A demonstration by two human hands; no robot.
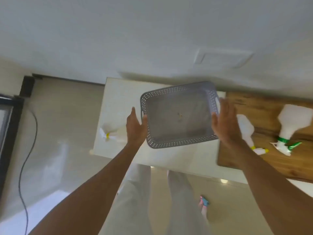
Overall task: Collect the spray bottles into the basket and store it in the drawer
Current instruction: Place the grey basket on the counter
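Note:
An empty grey perforated basket (177, 116) sits on the white table (118, 92). My left hand (135, 128) is at its left end, fingers apart, thumb against the wall by the handle slot. My right hand (225, 122) is at its right end, fingers spread, thumb at the rim. Neither hand visibly grips it. One white spray bottle with a yellow collar (111, 133) lies left of my left hand, partly hidden by it. A second yellow-collared bottle (247, 131) lies just right of my right hand. A bigger white bottle with a green trigger (291, 121) lies further right.
The two right-hand bottles rest on a wooden top (271, 163) that adjoins the white table. A black cable (25, 150) trails over the pale floor at left, beside a dark frame (6, 116). My legs and one foot (204, 206) show below the table edge.

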